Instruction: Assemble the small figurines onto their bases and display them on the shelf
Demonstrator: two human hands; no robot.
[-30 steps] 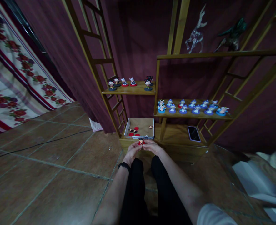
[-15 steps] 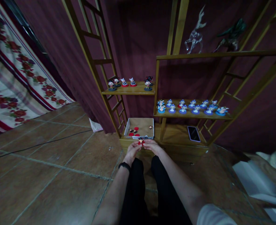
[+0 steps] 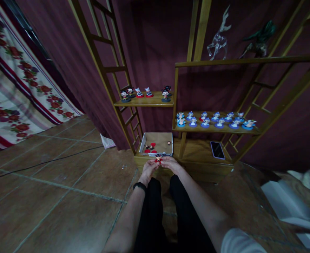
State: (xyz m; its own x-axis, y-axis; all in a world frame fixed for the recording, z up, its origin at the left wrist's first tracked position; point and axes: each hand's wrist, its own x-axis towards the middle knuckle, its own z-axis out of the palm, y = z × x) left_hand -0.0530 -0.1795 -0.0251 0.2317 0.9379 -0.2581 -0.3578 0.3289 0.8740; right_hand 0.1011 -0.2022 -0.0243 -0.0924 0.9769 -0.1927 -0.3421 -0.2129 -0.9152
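My left hand (image 3: 148, 168) and my right hand (image 3: 171, 164) meet in front of my knees, both pinched on a small red figurine (image 3: 158, 159) held upright between the fingertips. A black band sits on my left wrist. Just beyond the hands an open cardboard box (image 3: 157, 144) rests on the lowest wooden shelf, with a few red bases and small figure parts lying inside. Several red and black figurines (image 3: 144, 93) stand on the small upper-left shelf. Several blue figurines (image 3: 212, 120) line the middle right shelf.
A dark phone (image 3: 217, 150) lies on the bottom shelf to the right of the box. A clear deer statuette (image 3: 219, 37) and a dark ornament (image 3: 260, 38) stand on the top shelf. A black cable (image 3: 44, 161) crosses the tiled floor at left. A floral cloth (image 3: 15, 95) hangs far left.
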